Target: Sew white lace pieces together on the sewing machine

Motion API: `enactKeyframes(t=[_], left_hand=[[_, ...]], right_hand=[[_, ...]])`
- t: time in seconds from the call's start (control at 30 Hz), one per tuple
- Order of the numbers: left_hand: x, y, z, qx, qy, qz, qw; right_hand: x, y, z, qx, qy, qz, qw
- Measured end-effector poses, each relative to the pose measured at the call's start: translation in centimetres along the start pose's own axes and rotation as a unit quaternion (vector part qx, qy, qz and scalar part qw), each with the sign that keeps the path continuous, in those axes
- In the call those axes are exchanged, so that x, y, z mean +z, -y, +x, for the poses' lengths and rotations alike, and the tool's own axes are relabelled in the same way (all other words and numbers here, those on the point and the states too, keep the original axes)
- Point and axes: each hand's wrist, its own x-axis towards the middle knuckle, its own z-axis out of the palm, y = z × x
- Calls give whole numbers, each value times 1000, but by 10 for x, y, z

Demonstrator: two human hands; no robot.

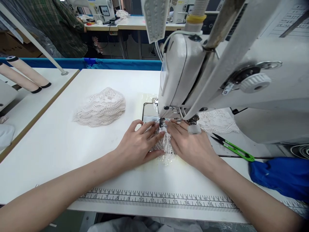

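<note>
A piece of white lace (166,143) lies under the needle of the sewing machine (183,71). On its left side rests my left hand (138,141), fingers spread and lying flat on the lace, tips close to the presser foot (162,122). My right hand (189,141) lies on the lace from the other side, fingers stretched toward the needle, partly hidden by the machine head. A pile of lace pieces (101,108) sits on the table to the left. More lace (217,120) lies behind my right hand, under the machine arm.
Green-handled thread snips (236,149) and a blue cloth (280,177) lie at the right. A printed ruler (154,200) runs along the front edge of the white table (60,151). Thread cones (26,74) stand at left. Beyond the blue strip, a person in plaid (60,29) is near another sewing machine.
</note>
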Motion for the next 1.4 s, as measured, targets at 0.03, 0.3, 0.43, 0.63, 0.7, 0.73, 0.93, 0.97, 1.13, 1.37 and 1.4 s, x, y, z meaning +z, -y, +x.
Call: enactKeyframes(t=[0.03,0.3,0.43,0.63,0.7,0.73,0.93,0.97,1.13,1.37,1.4], left_hand=[[-1,1,-1,1,-2,-1,1000],[-6,8,-7,135,-85,-4,987],[-4,6,-5,116,-102,13,988],[0,0,-4,93,-101,9,990],[0,0,-6,112,-95,26,989],[0,0,-7,121,-93,32,988],[0,0,-10,129,-90,40,987],[0,0,-10,128,-91,41,987],[1,3,-7,126,-89,43,987],[3,6,-4,111,-94,42,988],[4,7,-3,106,-92,44,989]], right_hand=[[0,0,0,-3,-4,7,1000],[-13,-6,0,-102,-1,108,989],[-21,-8,1,-101,58,139,983],[-13,-4,-2,-109,-4,93,990],[-12,-3,-3,-124,-24,103,987],[-12,-3,-4,-130,-27,109,985],[-13,-3,-4,-134,-33,128,982],[-12,-3,-4,-133,-36,129,982],[-11,-3,-2,-135,-46,135,980],[-10,-4,2,-120,-80,112,983],[-9,-4,2,-121,-81,108,983]])
